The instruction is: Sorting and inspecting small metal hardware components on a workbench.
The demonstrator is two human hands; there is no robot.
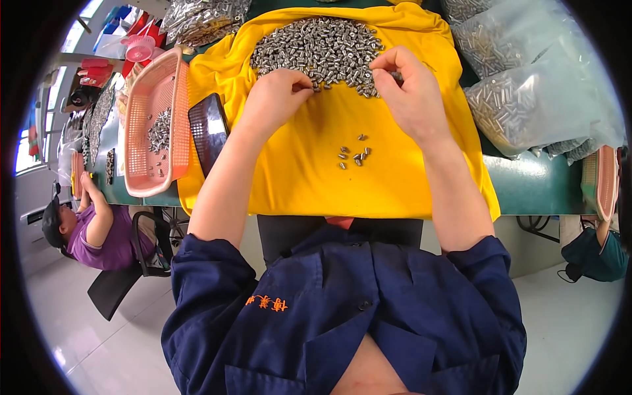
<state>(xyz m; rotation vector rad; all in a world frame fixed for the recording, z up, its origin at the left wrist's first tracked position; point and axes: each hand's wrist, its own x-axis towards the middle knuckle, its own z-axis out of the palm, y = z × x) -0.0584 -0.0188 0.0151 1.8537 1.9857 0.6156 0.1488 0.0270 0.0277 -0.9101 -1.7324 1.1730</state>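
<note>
A heap of small silvery cylindrical metal pieces (319, 52) lies on a yellow cloth (309, 178) in front of me. At the heap's near left edge, my left hand (280, 97) has its fingers curled and pinched together; whatever may be between them is too small to make out. My right hand (413, 92) is bent over the heap's right edge, thumb and forefinger curled toward each other. Small metal pieces (397, 77) show inside its curled fingers. Closer to me, several loose metal pieces (359, 157) are scattered on the cloth between my forearms.
A pink plastic basket (135, 131) with some metal pieces stands on the left, beside a black tray (209, 128). Clear bags (507, 99) of metal pieces lie at the right on the green table (526, 187). One person in purple (105, 234) sits far left; another is far right.
</note>
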